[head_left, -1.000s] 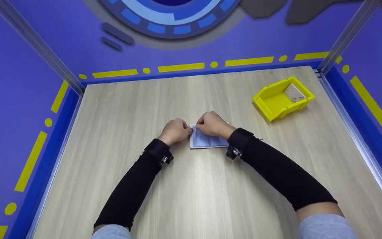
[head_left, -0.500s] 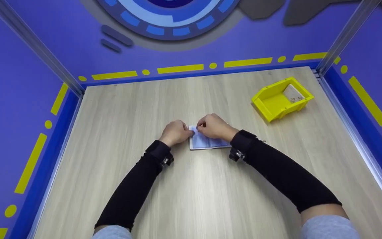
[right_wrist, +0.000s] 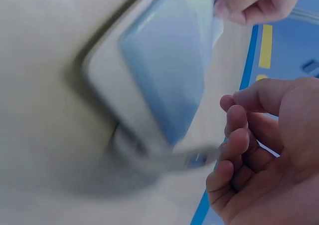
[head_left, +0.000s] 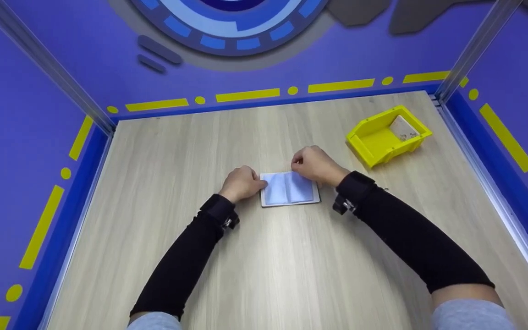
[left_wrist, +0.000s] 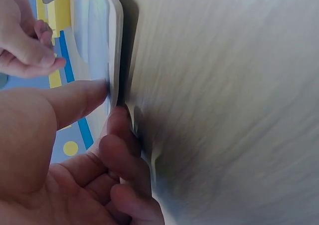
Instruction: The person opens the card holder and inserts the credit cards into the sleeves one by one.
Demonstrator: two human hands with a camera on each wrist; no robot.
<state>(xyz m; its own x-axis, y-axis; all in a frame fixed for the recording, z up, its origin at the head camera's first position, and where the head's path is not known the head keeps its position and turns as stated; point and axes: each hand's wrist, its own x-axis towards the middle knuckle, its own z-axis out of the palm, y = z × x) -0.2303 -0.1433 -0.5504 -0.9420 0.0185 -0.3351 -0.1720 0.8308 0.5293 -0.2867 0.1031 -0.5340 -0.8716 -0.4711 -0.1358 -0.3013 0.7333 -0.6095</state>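
A small open card holder (head_left: 287, 189) with glossy, see-through bluish sleeves lies on the table in the head view. Its pale border shows around the sleeves, and a strap with a metal snap (right_wrist: 197, 158) sticks out from its right side. My left hand (head_left: 243, 183) grips the holder's left edge. In the left wrist view the thumb (left_wrist: 82, 101) presses on top while fingers reach beneath the edge. My right hand (head_left: 316, 164) is above the holder's far right edge. Its fingers (right_wrist: 234, 141) curl, with thumb and index tips together; nothing shows between them.
At the back right of the wooden table (head_left: 190, 151) stands a yellow bin (head_left: 387, 136) with a pale label on an inner wall. Blue-purple panels (head_left: 227, 82) enclose the table on the left, back and right.
My right hand has moved rightward from over the left sleeve to the far right edge, uncovering both sleeves. My left hand has kept its grip on the left edge.
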